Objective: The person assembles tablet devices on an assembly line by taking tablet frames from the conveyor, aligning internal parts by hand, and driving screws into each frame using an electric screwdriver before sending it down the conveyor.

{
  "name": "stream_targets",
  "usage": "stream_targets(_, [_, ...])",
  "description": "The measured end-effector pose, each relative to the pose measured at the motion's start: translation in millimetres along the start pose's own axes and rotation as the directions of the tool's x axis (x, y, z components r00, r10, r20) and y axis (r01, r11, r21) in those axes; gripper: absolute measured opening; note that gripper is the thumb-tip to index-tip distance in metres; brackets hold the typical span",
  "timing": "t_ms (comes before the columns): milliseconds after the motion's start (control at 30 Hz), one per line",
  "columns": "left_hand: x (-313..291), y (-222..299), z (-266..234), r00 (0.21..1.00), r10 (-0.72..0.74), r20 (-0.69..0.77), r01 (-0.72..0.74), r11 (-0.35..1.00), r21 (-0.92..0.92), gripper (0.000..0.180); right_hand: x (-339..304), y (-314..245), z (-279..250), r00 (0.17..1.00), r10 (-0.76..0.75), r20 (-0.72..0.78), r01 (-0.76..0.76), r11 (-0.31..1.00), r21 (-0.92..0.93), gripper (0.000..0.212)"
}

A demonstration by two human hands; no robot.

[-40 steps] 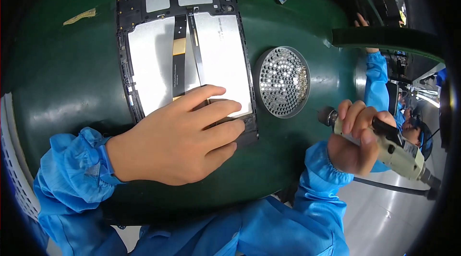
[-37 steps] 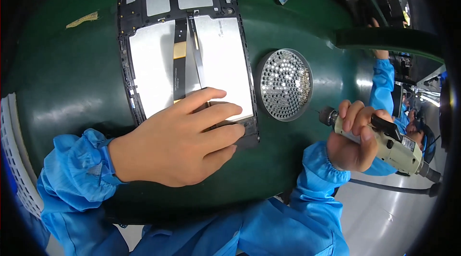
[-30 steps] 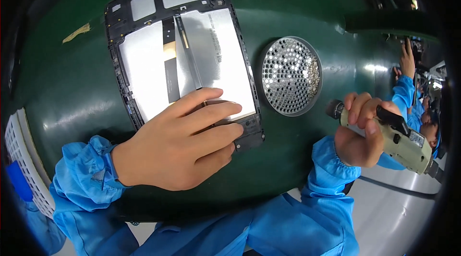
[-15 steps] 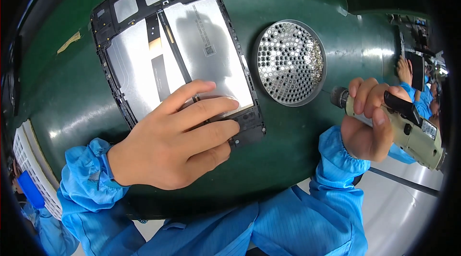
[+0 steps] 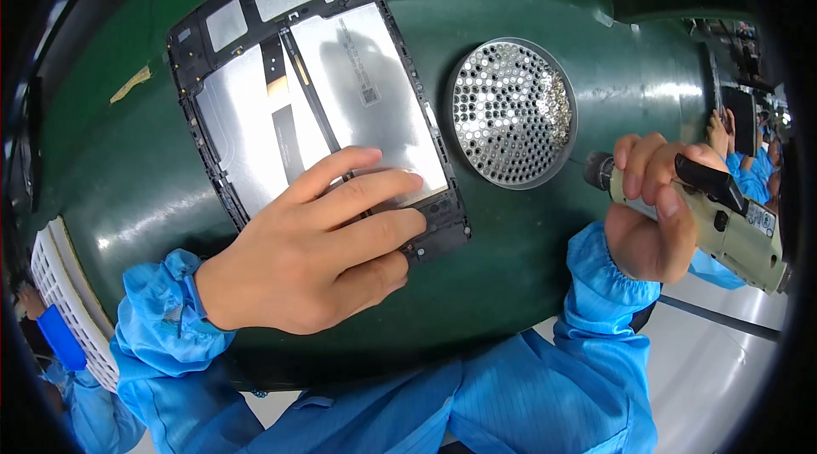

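My left hand lies palm down across the lower end of an opened tablet, fingers stretched out. They rest on the silvery battery and the black frame beside it. A dark flat cable runs lengthwise between the silver panels. My right hand is wrapped round a pale green electric screwdriver with a black lever, held over the table's right edge. The tool's dark nose points left, and no bit can be made out there. Between tablet and screwdriver stands a round metal tray full of holes, many holding small screws.
Green matting covers the table. A scrap of yellowish tape sticks to it left of the tablet. A white slatted basket with a blue piece is at the lower left. Other people in blue sleeves work at the far right.
The whole view has shifted slightly. My left hand stays on the tablet, and my right hand keeps the screwdriver in nearly the same place.
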State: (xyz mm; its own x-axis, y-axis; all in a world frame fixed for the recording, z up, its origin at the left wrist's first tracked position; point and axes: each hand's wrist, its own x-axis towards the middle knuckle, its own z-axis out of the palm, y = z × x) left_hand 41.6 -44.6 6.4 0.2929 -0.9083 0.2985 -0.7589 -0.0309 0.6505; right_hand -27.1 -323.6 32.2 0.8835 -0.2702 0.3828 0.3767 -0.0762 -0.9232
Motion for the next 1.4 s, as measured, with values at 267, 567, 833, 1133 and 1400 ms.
stream_targets(267, [-7, 9, -10, 1.0, 0.004, 0.014, -0.004, 1.0, 0.014, 0.019, 2, 0, 3, 0.999, -0.05, -0.018, 0.05, 0.998, 0.047, 0.04])
stream_targets(567, [-16, 32, 14, 0.955, -0.274, -0.112, 0.295, 0.904, 0.31, 0.059, 0, 12, -2, 0.989, -0.08, -0.125, 0.101, 0.981, 0.168, 0.036])
stream_targets(833, [-28, 55, 22, 0.907, -0.385, -0.17, 0.42, 0.835, 0.355, 0.058, -7, 13, -11, 0.982, -0.098, -0.164, 0.117, 0.987, 0.113, 0.035])
stream_targets(1133, [-57, -7, -74, 0.845, -0.49, -0.215, 0.511, 0.62, 0.596, 0.065, -1, 9, -16, 0.976, -0.085, -0.2, 0.101, 0.992, 0.07, 0.035])
stream_targets(1400, [-29, -98, -122, 0.812, -0.439, -0.383, 0.57, 0.461, 0.68, 0.064, 2, 6, -12, 0.975, -0.077, -0.21, 0.095, 0.992, 0.079, 0.035])
